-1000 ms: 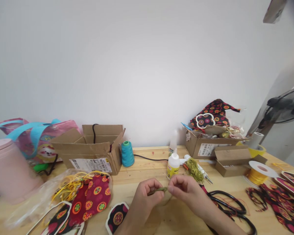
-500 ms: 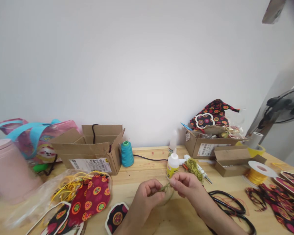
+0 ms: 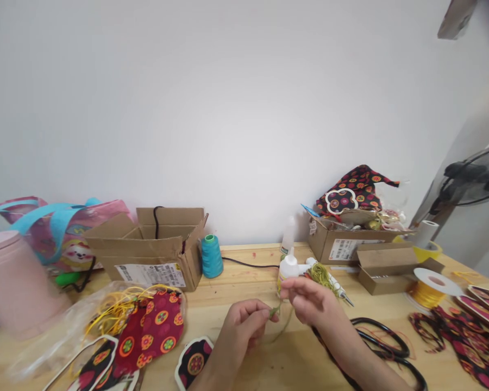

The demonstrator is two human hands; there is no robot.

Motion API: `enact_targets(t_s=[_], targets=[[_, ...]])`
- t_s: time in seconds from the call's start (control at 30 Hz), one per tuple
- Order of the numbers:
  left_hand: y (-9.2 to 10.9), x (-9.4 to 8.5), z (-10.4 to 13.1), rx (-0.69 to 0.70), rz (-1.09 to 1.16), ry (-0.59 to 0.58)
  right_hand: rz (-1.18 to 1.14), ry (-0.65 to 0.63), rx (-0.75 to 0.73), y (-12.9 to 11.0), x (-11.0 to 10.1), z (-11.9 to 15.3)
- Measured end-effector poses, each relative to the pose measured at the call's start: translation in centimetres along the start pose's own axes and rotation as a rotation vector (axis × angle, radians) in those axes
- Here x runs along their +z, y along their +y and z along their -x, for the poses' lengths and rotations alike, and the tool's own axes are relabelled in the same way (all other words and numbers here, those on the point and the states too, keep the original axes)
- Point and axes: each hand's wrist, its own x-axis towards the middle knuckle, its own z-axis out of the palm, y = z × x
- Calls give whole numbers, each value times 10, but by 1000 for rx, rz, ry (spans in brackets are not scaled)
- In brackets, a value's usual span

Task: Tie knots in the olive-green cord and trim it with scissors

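My left hand (image 3: 248,326) is closed, its thumb and forefinger pinching a green cord (image 3: 274,311) with a small knotted part at the fingertips. My right hand (image 3: 309,301) is just to the right and a little higher. A thin strand rises from the pinch to its fingertips, which appear to hold it; the exact grip is partly hidden. A loose length of cord curves down below, between the hands. Behind the right fingertips stands a white glue bottle (image 3: 289,267) with a yellow label, partly covered by that hand.
Black-handled scissors (image 3: 385,342) lie right of my right forearm. Behind are a green cord bundle (image 3: 321,276), a teal thread cone (image 3: 212,258) and an open carton (image 3: 146,252). Patterned fabric (image 3: 158,326) lies left; a yellow cord spool (image 3: 426,293) is at right.
My right hand has risen slightly and its fingers have spread from their tight pinch, drawing a strand upward. My left hand has stayed almost in place, still pinching the cord.
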Motion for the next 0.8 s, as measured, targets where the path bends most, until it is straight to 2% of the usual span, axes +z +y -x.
enact_targets(t_s=[0.07,0.13,0.27,0.4,0.5,0.6,0.67,0.8], targets=[[0,0,0,13,-13,3,350,-26,-159,1,3,0],[1,0,0,21,-36,6,530,-61,-205,3,4,-1],[1,1,1,40,-88,-7,438,-11,-103,8,0,-5],[-1,1,-1,63,-127,-22,387,50,-92,7,-3,-5],[-1,2,0,86,-177,-17,481,70,-178,3,-2,-2],[2,3,2,119,-255,-11,602,-27,-294,0,0,0],[3,3,3,147,-309,-7,443,-65,-223,1,0,-2],[3,2,3,183,-379,2,-26,14,9,6,-7,-7]])
